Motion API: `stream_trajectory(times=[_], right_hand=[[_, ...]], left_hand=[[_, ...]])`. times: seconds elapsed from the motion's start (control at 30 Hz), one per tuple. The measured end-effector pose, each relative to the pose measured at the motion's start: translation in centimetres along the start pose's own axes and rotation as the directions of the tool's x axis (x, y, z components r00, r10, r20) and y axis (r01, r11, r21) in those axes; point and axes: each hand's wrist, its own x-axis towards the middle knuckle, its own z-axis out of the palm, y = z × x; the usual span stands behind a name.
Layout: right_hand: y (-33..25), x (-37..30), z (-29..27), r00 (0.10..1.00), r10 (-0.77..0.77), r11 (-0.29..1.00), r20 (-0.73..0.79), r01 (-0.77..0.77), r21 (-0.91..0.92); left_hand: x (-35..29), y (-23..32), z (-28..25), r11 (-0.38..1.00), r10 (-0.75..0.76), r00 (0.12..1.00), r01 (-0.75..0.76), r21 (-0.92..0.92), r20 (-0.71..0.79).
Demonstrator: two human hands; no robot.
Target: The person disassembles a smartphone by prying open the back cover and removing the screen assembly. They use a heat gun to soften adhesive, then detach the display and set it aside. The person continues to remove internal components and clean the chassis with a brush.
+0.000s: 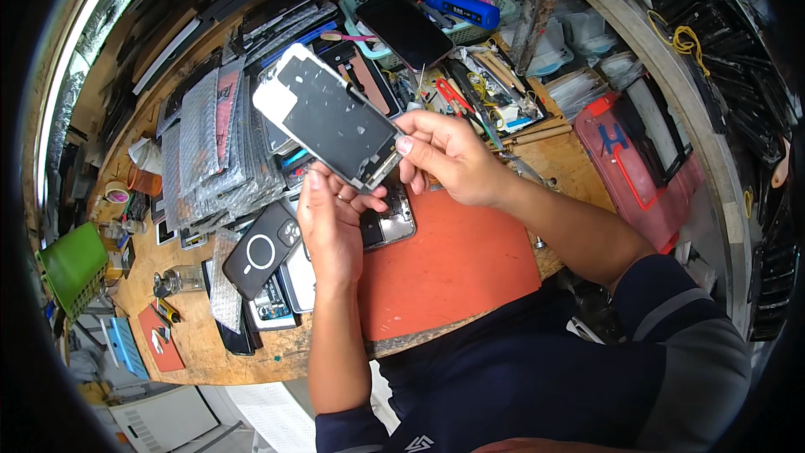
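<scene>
A detached phone screen (pixel 334 122) is held up over the bench, its black and silver inner side facing me, with pale specks on it. My right hand (pixel 444 155) pinches its lower right corner between thumb and fingers. At the lower left edge, the curled fingers of my left hand (pixel 334 222) support it, thumb raised alongside. Below the hands, an opened phone body (pixel 392 225) lies partly hidden on the orange mat (pixel 449 264).
Bubble-wrapped packets (pixel 210 143) are stacked at left, beside a dark phone case (pixel 260 252). Behind stands a green basket (pixel 352 4) with a black phone (pixel 405 29) and a blue device (pixel 461 8) on it. A tray of tools (pixel 495 92) sits at back right.
</scene>
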Motion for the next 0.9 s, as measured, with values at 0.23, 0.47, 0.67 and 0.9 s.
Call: stream_trajectory(times=[0.23,0.47,0.67,0.9], right_hand=[[0.1,0.2,0.2,0.992,-0.125,0.989,-0.029,0.122,-0.077],[0.3,0.4,0.2,0.98,-0.191,0.977,-0.05,0.185,-0.101],[-0.2,0.2,0.3,0.981,-0.186,0.981,-0.057,0.182,-0.068],[-0.1,0.2,0.1,0.984,-0.158,0.987,-0.08,0.155,-0.033]], left_hand=[[-0.3,-0.4,0.6,0.854,0.297,0.95,-0.309,0.418,0.095],[-0.4,-0.6,0.8,0.758,0.378,0.912,-0.405,0.511,0.161],[-0.5,-1.0,0.6,0.789,0.424,0.892,-0.448,0.42,0.156],[-0.3,-1.4,-0.5,0.601,0.509,0.828,-0.539,0.59,0.237]])
